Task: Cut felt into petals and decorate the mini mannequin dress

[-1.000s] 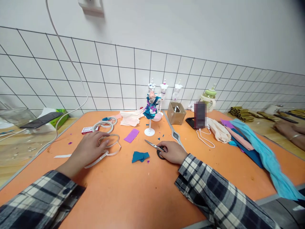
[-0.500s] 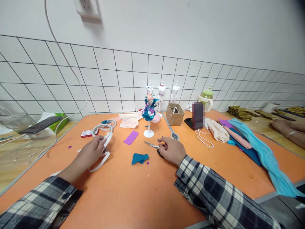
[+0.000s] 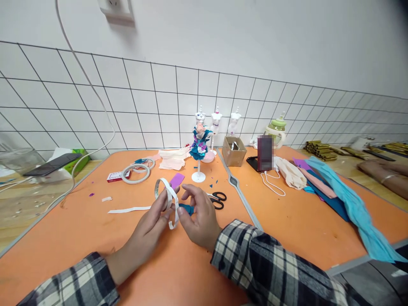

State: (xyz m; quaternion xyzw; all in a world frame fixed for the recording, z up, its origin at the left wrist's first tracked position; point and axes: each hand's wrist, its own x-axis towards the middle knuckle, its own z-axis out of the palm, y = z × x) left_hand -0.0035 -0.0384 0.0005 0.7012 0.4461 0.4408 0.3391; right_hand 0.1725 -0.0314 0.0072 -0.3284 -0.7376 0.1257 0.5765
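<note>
My left hand (image 3: 148, 231) is closed on a curled white tape strip (image 3: 172, 193), which loops up above the fingers. My right hand (image 3: 200, 214) faces it with thumb and fingers apart, the thumb close to the strip's hanging end; whether it touches I cannot tell. Black-handled scissors (image 3: 218, 199) lie just beyond the right hand, their blades mostly hidden by it. Partly covered by my fingers are a teal paper piece (image 3: 188, 208) and a purple paper piece (image 3: 177, 179). Another white strip (image 3: 127, 210) lies flat left of my left hand.
A small dress form (image 3: 199, 144) in teal and purple ruffles stands ahead, white forms behind it. Around it are tape rolls (image 3: 147, 175), a cardboard box (image 3: 234, 158), a phone (image 3: 265, 154) and blue crepe paper (image 3: 353, 199). A co-worker's hands (image 3: 379, 172) rest far right.
My left hand has moved right with the white tape strip, away from the tape rolls. My right hand has left the scissors on the table and come left to the strip.
</note>
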